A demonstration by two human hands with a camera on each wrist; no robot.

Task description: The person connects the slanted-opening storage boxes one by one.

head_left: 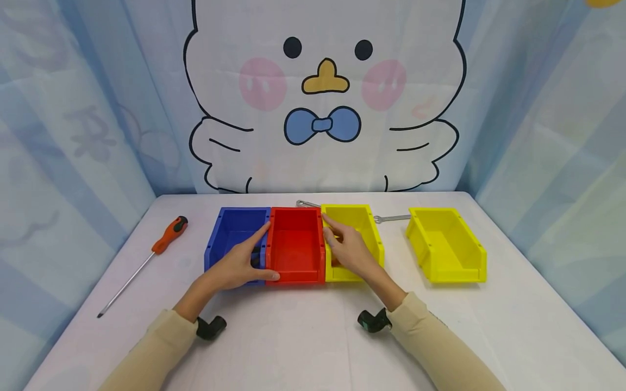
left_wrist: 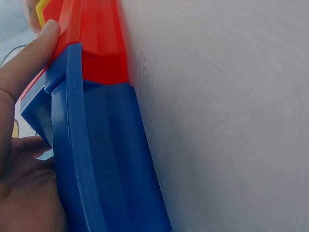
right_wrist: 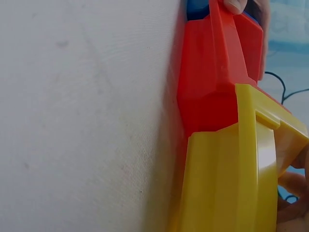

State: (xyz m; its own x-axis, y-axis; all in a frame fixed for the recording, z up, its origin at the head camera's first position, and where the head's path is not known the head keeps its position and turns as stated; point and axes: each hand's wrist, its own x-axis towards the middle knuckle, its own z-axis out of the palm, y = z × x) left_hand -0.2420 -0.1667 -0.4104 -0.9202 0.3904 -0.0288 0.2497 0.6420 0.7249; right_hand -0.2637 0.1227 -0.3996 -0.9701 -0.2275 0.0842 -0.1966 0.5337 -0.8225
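Observation:
Three bins stand side by side in the head view: blue point(head_left: 237, 224), red point(head_left: 296, 244) and yellow point(head_left: 364, 233). My left hand point(head_left: 237, 266) reaches across the blue bin. Its index finger touches the blue-red rim, and its thumb rests on the red bin's front left corner. Over the yellow bin, my right hand point(head_left: 351, 250) touches the rim beside the red bin with its fingertips; its other fingers are partly hidden. In the right wrist view the yellow bin point(right_wrist: 217, 179) meets the red bin point(right_wrist: 207, 72). A dark object point(head_left: 255, 256) in the blue bin is mostly covered.
Another yellow bin point(head_left: 450, 244) stands apart on the right. An orange-handled screwdriver point(head_left: 166, 239) lies at the left. Behind the bins, one metal tool point(head_left: 307, 203) and a wrench point(head_left: 391, 218) show in part. A printed curtain point(head_left: 323, 163) hangs behind the table point(head_left: 293, 342).

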